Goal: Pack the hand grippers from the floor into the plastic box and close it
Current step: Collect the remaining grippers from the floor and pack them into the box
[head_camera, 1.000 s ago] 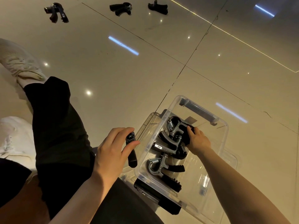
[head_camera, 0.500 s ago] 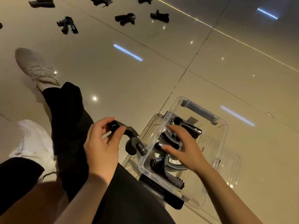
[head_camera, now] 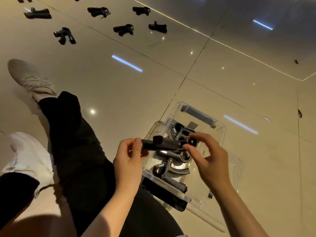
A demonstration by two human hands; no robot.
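The hand gripper [head_camera: 168, 144], formerly held by the left hand [head_camera: 128, 157] alone, is now pinched by both hands, the right hand [head_camera: 206, 157] grasping its 3 o'clock end above the plastic box [head_camera: 220, 127]; placement is judged imminent.

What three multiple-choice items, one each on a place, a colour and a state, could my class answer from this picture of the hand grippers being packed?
1. Where is the held gripper?
A. over the open box
B. on the far floor
C. under a shoe

2. What colour are the grippers left on the floor, such as this one?
A. red
B. black
C. white

3. How is the held gripper held?
A. by the left hand alone
B. by the right hand alone
C. by both hands, one at each end

Key: 1 A, since it hangs above the grippers already in the box; 2 B, since every loose one on the pale tiles is black; 3 C, since the left fingers pinch the handle end and the right fingers pinch the knob end.
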